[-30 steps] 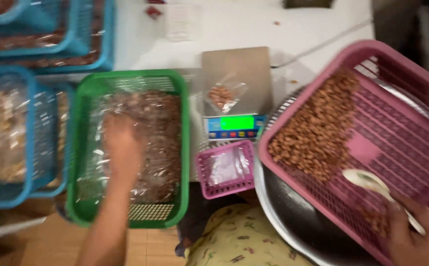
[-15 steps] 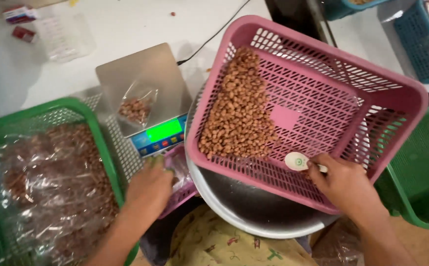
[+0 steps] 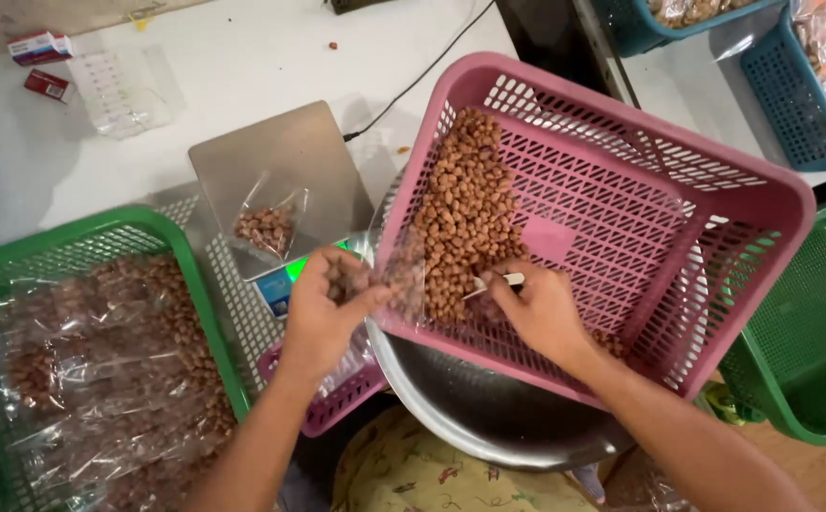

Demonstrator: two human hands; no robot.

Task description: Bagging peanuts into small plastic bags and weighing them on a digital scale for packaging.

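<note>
Two hands meet at the pink basket's (image 3: 716, 190) near edge. Left hand (image 3: 323, 318) pinches a clear bag (image 3: 399, 275) open just left of the peanuts (image 3: 465, 213); right hand (image 3: 541, 313) grips a white scoop (image 3: 498, 282) touching them.

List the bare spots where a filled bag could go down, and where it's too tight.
Free: white tabletop behind the scale, bordered by the empty clear bag and cable. Also the bare right half of the pink basket. Crowded: around the left hand and right hand, hemmed by the scale, peanuts and green basket full of bags.
</note>
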